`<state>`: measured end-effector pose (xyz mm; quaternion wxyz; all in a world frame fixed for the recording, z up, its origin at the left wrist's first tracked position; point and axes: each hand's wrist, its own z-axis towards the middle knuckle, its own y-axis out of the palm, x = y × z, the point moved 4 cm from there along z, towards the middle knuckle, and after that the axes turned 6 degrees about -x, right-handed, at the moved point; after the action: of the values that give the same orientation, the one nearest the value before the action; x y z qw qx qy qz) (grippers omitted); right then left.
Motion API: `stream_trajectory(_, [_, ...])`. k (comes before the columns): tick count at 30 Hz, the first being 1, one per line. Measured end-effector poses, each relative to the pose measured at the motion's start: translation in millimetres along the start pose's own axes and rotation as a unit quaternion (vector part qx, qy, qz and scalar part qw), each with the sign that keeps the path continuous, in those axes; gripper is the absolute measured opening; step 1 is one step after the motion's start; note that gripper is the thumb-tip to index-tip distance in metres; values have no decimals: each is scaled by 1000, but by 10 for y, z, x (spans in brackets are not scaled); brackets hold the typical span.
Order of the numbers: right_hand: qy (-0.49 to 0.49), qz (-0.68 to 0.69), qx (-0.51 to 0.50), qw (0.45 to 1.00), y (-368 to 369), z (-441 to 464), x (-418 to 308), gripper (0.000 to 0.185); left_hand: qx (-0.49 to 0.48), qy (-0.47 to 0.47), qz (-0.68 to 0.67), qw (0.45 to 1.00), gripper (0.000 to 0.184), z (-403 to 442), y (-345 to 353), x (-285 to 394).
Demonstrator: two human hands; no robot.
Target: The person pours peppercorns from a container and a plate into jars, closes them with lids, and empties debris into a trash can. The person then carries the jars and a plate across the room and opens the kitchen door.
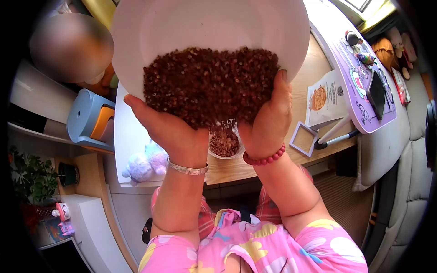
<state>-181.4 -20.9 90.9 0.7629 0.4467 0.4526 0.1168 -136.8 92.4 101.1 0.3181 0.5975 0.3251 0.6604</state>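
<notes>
A large white bowl (209, 27) is tipped toward me, full of reddish-brown grains (205, 86) that look blurred by motion. Grains stream over its near rim into a clear container (226, 157) on the table, where a heap of them lies. My left hand (168, 129) cups the bowl's near left side, thumb outward. On the near right side, my right hand (268, 113) grips it, thumb along the edge. Most of my fingers are hidden beneath the bowl and grains.
On the wooden table (296, 154) are a food packet (325, 98) and a white frame (303, 139). A small purple table (364, 86) holds a black phone (376, 95). Left are a plush toy (146, 161), a blue stool (88, 120) and another person (73, 48).
</notes>
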Motion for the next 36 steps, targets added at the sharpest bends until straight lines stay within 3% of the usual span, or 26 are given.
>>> stream_trajectory(26, [-46,8,-23,999,82,15,-60,40,-18,-17,-27,999,56,29,-5,-10])
stream_trajectory(29, [-10,-61,20,998,61,-37,-88,40,9,-25,-5,1000,56,5,-14,-8])
stream_trajectory(36, [-57,-35,-28,997,78,-12,-54,37,-24,-17,-30,999,57,62,-63,-42])
